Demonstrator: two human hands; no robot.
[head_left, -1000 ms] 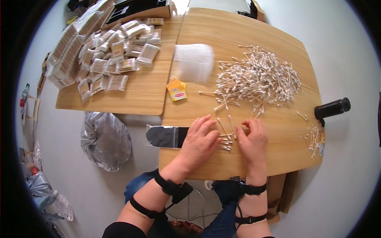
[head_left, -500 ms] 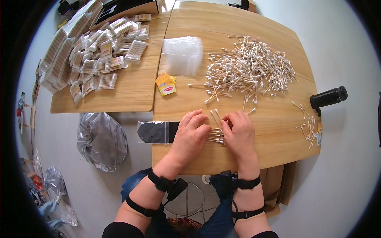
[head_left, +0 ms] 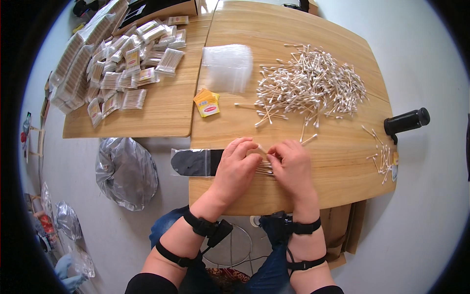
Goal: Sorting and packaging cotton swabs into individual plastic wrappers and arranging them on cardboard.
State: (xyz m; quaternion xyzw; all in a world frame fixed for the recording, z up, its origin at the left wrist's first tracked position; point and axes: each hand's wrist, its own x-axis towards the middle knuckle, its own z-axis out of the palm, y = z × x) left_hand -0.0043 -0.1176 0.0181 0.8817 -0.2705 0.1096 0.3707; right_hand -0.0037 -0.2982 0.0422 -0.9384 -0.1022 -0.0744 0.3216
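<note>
Both my hands work close together over the near part of the table. My left hand (head_left: 235, 169) is curled over a flat row of cotton swabs (head_left: 265, 168), whose white tips stick out to its right. Under its wrist side lies a dark flat strip (head_left: 188, 162) with a clear plastic bag around its left end. My right hand (head_left: 292, 164) is closed, thumb and fingers pinched at the right end of the row on swabs, partly hidden by the fingers. Another swab stands slanted between the hands. A large heap of loose cotton swabs (head_left: 311, 83) lies beyond.
Clear plastic bags (head_left: 227, 67) are stacked behind my left hand, beside yellow cards (head_left: 207, 103). Many filled swab packs (head_left: 132, 61) cover the left table. A few swabs (head_left: 384, 159) lie near the right edge, by a black bottle (head_left: 407, 121). A grey bag (head_left: 126, 171) stands on the floor.
My right hand has shifted slightly left, toward my left hand. The slanted swabs between the hands have moved down toward the row. My left hand stays nearly in place.
</note>
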